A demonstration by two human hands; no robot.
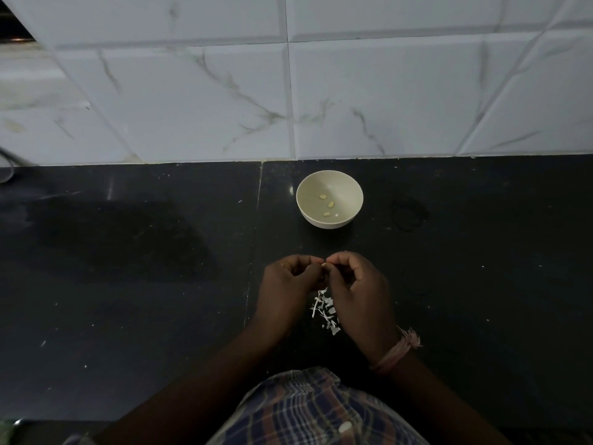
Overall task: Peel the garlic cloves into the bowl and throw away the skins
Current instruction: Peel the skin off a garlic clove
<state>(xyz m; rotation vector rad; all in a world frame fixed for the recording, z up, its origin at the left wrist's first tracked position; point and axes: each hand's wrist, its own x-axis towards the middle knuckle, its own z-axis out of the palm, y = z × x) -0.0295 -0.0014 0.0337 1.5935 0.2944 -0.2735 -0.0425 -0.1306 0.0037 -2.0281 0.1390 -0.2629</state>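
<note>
Hands [284, 279] [357, 284] pinch small clove [324, 266] above papery skins [325, 311].

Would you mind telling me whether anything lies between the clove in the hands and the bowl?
Nothing visible does. Both hands pinch the garlic clove, and only bare dark counter separates it from the bowl. The skins lie nearer the person.

Both hands, left hand [286, 281] and right hand [356, 287], pinch a garlic clove [324, 266] above skins [325, 311].
</note>
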